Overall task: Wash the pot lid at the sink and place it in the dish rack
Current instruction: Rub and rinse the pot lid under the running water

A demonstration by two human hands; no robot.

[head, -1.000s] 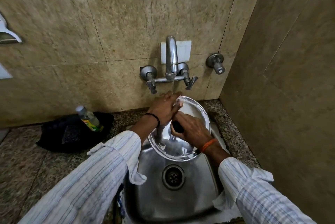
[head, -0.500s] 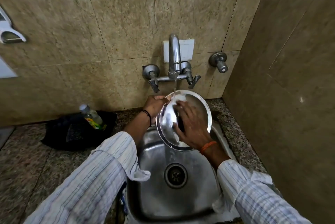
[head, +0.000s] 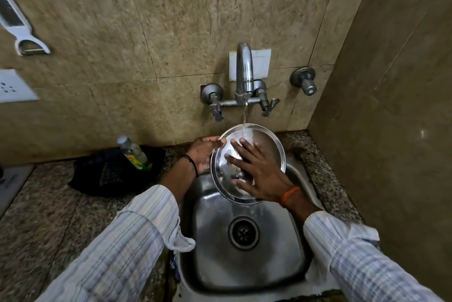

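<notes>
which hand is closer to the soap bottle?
Left. The left hand grips the lid's left edge, nearer the bottle; the right hand lies flat on the lid, farther right.

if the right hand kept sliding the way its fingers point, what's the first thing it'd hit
The right hand lies flat on the pot lid, fingers pointing up-left. Going on, it would likely meet the left hand, whose fingertips grip the lid's left rim. Depth is hard to judge, so it might pass just above them.
</notes>
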